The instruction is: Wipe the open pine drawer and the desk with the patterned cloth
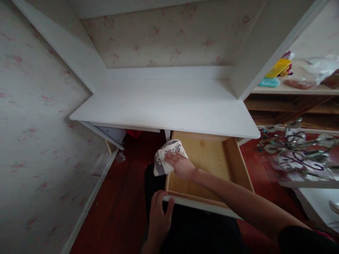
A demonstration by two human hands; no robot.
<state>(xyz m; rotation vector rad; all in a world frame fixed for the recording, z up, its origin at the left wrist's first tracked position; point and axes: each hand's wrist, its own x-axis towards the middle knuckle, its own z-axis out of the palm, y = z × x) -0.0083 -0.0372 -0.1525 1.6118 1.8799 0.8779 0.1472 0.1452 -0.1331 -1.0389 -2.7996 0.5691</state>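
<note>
A pale wooden drawer (203, 151) is pulled out from under a white desk (169, 102). My right hand (181, 165) presses a white cloth with a grey pattern (160, 160) over the drawer's left side wall. Part of the cloth hangs outside that wall, and the hand covers some of it. At the drawer's front left corner, my left hand (160, 217) grips the front panel, fingers over the top edge and thumb on the near side. Nothing lies on the visible part of the drawer's bottom.
Floral wallpaper (31, 130) covers the wall at left. A shelf unit (299, 92) at right bears plastic bags and a yellow item (279, 67). Below it, a chandelier-like fixture with curled arms (304, 155) sits near the red wooden floor (113, 197). My dark-clothed legs are under the drawer.
</note>
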